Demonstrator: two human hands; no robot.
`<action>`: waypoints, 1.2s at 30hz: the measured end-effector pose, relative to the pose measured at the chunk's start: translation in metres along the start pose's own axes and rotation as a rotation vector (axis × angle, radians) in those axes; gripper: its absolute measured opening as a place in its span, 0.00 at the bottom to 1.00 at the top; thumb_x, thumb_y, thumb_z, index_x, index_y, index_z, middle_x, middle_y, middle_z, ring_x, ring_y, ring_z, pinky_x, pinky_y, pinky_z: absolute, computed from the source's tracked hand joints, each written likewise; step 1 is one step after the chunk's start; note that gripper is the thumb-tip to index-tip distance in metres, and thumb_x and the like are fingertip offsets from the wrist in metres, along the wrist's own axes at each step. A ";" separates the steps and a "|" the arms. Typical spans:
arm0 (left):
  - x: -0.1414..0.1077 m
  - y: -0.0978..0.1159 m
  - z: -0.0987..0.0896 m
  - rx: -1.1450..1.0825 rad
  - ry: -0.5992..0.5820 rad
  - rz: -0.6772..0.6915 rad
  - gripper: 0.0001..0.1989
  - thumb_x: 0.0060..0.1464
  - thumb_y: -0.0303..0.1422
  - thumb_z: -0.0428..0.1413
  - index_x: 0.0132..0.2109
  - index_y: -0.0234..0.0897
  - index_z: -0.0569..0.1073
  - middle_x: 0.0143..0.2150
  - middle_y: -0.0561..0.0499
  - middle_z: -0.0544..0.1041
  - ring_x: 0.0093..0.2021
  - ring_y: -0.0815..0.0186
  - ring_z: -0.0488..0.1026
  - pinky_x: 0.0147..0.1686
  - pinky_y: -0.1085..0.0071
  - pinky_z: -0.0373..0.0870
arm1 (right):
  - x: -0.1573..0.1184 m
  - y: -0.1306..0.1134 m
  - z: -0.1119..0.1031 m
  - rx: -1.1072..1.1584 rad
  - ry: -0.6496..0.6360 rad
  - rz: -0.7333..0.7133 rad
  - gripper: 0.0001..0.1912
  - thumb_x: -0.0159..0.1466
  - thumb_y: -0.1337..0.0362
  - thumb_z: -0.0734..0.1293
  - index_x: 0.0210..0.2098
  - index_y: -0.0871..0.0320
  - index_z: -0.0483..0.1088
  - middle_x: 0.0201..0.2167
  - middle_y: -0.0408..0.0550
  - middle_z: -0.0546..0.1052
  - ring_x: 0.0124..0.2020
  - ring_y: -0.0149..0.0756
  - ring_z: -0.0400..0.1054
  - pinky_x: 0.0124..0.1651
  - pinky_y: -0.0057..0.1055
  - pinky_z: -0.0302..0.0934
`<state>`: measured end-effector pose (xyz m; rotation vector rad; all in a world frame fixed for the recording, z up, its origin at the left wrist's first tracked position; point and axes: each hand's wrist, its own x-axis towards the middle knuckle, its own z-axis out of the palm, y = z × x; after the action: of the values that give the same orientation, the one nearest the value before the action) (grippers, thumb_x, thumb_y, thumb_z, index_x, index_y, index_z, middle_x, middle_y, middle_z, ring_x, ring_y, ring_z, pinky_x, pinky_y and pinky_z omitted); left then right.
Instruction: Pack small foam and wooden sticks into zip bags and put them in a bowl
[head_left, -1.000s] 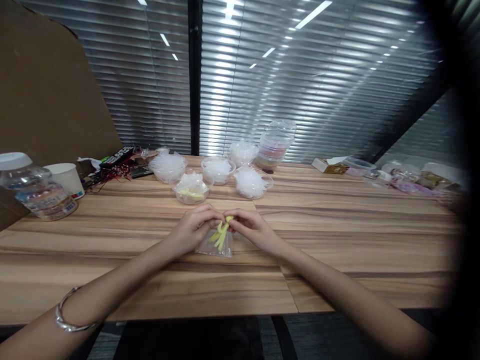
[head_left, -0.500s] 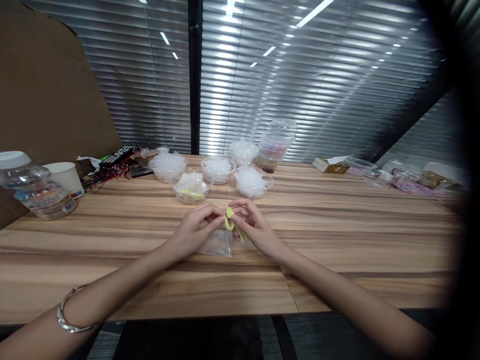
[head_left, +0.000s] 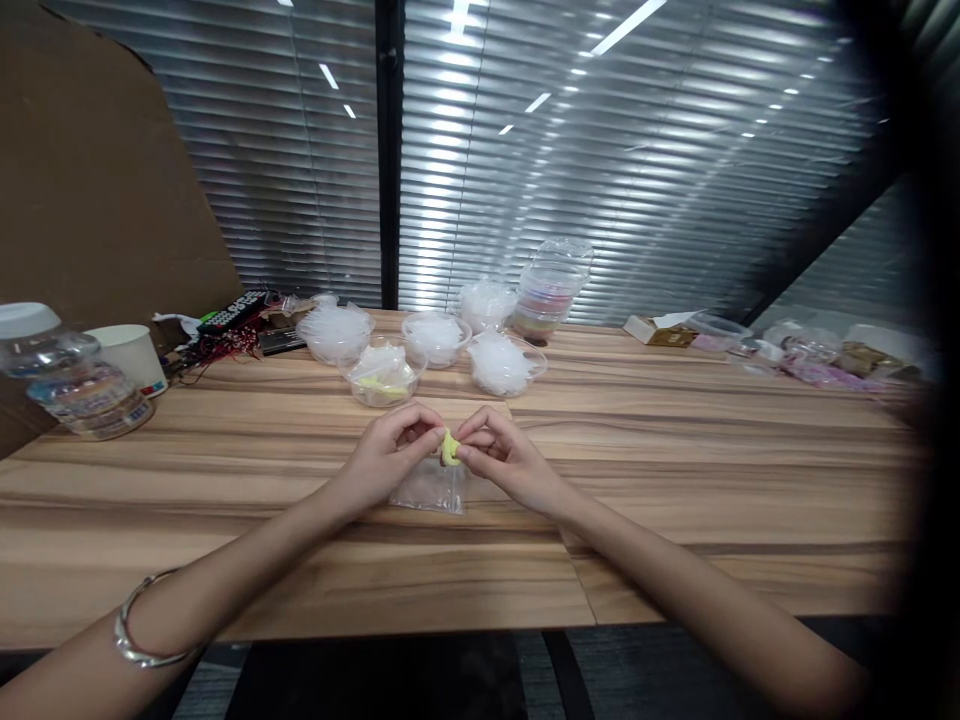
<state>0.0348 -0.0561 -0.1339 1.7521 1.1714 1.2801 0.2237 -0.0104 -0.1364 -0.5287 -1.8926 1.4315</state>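
A small yellow strip [head_left: 451, 449], bent into a compact fold, is held up between my two hands above the table. My left hand [head_left: 394, 445] pinches its upper left side with thumb and fingertips. From the other side, the thumb and fingers of my right hand [head_left: 506, 455] pinch its right edge. What kind of thing the strip is, I cannot make out. Just below my hands a clear zip bag [head_left: 431, 488] lies flat on the wooden table. Beyond my left hand stands a clear round bowl [head_left: 384, 398] with yellow pieces and a whitish packet inside.
Several clear bowls with white plastic bags, among them one bowl [head_left: 504, 365], stand behind. A clear jar [head_left: 90, 395] and a white tub [head_left: 135, 355] are at left, near tangled wires [head_left: 225, 340]. A small box [head_left: 664, 330] and plastic packaging [head_left: 817, 360] lie at right.
The yellow strip, earlier a loop with a tail hanging down, is now a smaller fold. My right hand has shifted slightly down and its fingers have drawn in.
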 end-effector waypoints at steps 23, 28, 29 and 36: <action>0.000 0.002 0.001 -0.326 -0.172 -0.282 0.05 0.53 0.31 0.54 0.32 0.32 0.71 0.29 0.52 0.72 0.31 0.69 0.69 0.36 0.72 0.65 | 0.000 -0.005 -0.006 0.251 -0.104 0.067 0.14 0.59 0.60 0.68 0.35 0.55 0.56 0.21 0.37 0.69 0.19 0.23 0.55 0.23 0.21 0.45; -0.001 0.011 0.003 -0.232 -0.043 -0.164 0.06 0.54 0.31 0.53 0.32 0.33 0.68 0.29 0.53 0.71 0.32 0.69 0.69 0.36 0.73 0.65 | 0.002 -0.002 -0.003 0.233 -0.074 0.052 0.14 0.60 0.59 0.67 0.41 0.57 0.63 0.29 0.44 0.74 0.28 0.28 0.65 0.30 0.24 0.55; -0.001 0.014 0.003 -0.219 -0.027 -0.148 0.06 0.55 0.31 0.53 0.31 0.33 0.68 0.28 0.53 0.70 0.32 0.70 0.69 0.36 0.73 0.65 | 0.003 0.000 -0.002 0.221 -0.066 0.050 0.14 0.60 0.58 0.67 0.41 0.58 0.64 0.29 0.45 0.74 0.27 0.27 0.64 0.29 0.24 0.55; 0.000 0.012 0.004 -0.131 -0.080 -0.146 0.06 0.55 0.32 0.53 0.32 0.34 0.69 0.30 0.52 0.70 0.33 0.69 0.68 0.36 0.73 0.66 | 0.000 0.016 -0.003 0.245 -0.050 0.038 0.08 0.57 0.62 0.70 0.33 0.58 0.67 0.31 0.45 0.75 0.32 0.29 0.68 0.33 0.26 0.61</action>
<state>0.0417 -0.0609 -0.1247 1.5783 1.1222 1.1628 0.2239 -0.0035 -0.1512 -0.4155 -1.7208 1.6868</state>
